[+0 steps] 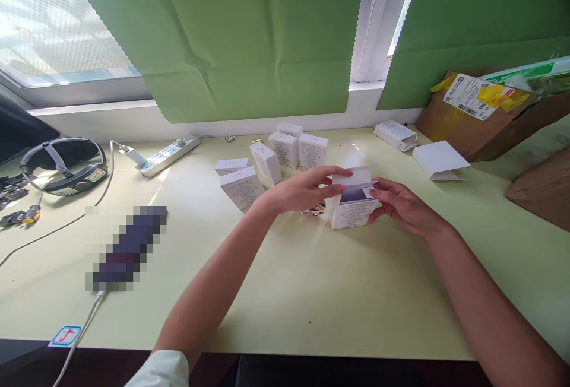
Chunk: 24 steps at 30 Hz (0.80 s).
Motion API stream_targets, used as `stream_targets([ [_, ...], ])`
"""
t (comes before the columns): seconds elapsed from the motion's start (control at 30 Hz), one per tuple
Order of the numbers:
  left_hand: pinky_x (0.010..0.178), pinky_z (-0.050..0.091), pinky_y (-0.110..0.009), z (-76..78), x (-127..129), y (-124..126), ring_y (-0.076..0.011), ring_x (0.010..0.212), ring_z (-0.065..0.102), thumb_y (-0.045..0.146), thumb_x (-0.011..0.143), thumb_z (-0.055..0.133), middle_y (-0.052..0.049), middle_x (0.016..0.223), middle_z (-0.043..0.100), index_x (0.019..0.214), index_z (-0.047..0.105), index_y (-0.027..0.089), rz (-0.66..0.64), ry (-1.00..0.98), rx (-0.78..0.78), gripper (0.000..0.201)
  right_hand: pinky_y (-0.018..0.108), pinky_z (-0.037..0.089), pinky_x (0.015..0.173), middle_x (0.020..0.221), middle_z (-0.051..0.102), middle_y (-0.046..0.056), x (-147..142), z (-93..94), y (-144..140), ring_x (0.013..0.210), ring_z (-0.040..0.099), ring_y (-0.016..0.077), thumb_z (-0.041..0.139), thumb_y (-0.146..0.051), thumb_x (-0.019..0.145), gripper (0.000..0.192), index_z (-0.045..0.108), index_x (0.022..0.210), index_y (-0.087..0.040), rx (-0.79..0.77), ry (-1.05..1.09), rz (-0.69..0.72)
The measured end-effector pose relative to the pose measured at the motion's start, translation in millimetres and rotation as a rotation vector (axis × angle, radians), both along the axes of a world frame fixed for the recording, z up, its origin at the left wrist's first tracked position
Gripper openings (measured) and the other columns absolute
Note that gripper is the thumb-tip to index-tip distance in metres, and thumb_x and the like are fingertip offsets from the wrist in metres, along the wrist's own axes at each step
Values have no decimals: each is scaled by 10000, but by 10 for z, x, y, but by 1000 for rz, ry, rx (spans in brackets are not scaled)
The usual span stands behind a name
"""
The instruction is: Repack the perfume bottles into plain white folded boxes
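Note:
A small white carton [351, 209] stands upright on the pale green table [289, 292], its top lid flap raised so the dark inside shows. My left hand [303, 188] reaches in from the left, fingers on the top edge of the lid flap. My right hand [401, 204] grips the carton's right side, thumb near the open top. Under my left hand something small and shiny [315, 211] lies on the table, mostly hidden.
Several closed white cartons [285, 149] stand behind my hands. Two flattened ones [439, 159] lie at the back right beside brown cardboard parcels [481, 117]. A power strip [167, 154], a headset [66, 167] and a cabled device [127, 247] lie on the left.

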State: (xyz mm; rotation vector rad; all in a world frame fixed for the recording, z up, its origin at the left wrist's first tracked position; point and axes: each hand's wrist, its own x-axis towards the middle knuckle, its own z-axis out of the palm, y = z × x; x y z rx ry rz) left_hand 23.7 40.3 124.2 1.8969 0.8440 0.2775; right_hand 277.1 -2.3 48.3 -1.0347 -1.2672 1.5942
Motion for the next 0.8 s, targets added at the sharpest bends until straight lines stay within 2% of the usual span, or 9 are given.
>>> stream_targets([
  [0.1, 660, 517, -261, 1, 0, 8, -168, 900, 630, 509, 941, 505, -71, 1150, 625, 1397, 504, 334, 16, 0, -7, 489, 329, 627, 607, 1066, 693, 26, 19, -12, 0, 895, 644, 200, 700, -381, 862, 260, 673, 1100, -281, 17, 12, -67],
  [0.27, 610, 512, -255, 6, 54, -19, -145, 810, 593, 344, 971, 413, -42, 1074, 619, 1355, 517, 346, 57, 19, 27, 398, 288, 595, 534, 1110, 669, 21, -41, -21, -3, 828, 643, 183, 701, -432, 856, 400, 595, 1227, -328, 143, -95, -151],
  [0.37, 592, 509, -240, 17, 58, -28, -133, 779, 583, 253, 949, 391, -40, 1040, 613, 1363, 509, 332, 34, 19, 56, 438, 251, 537, 441, 1015, 680, 13, -98, -32, -3, 681, 624, 153, 731, -433, 830, 408, 600, 1197, -315, 213, -191, -215],
  [0.43, 589, 513, -233, 15, 57, -22, -143, 825, 598, 217, 933, 392, -49, 1089, 615, 1364, 508, 322, 27, 12, 83, 459, 265, 542, 427, 933, 670, 8, -107, -48, 2, 614, 602, 144, 681, -475, 859, 362, 625, 1171, -300, 229, -205, -283],
  [0.5, 609, 521, -237, 4, 59, -7, -143, 850, 606, 181, 921, 391, -55, 1141, 621, 1351, 521, 302, 33, 4, 126, 465, 292, 577, 449, 891, 646, 6, -94, -63, 11, 627, 601, 154, 616, -500, 894, 333, 654, 1155, -297, 254, -198, -343],
  [0.63, 684, 533, -264, -28, 74, 24, -129, 836, 617, 169, 947, 359, -49, 1131, 647, 1328, 541, 265, 46, -16, 212, 433, 304, 604, 466, 880, 620, 15, -65, -85, 38, 796, 616, 204, 586, -483, 912, 310, 670, 1164, -324, 294, -163, -386],
  [0.8, 674, 524, -268, -99, 93, 52, -160, 916, 642, 253, 990, 346, -67, 1163, 639, 1335, 531, 253, 66, -21, 246, 392, 263, 548, 404, 795, 579, 5, -75, -100, 78, 752, 580, 188, 618, -502, 887, 322, 675, 1148, -322, 282, -107, -416],
])
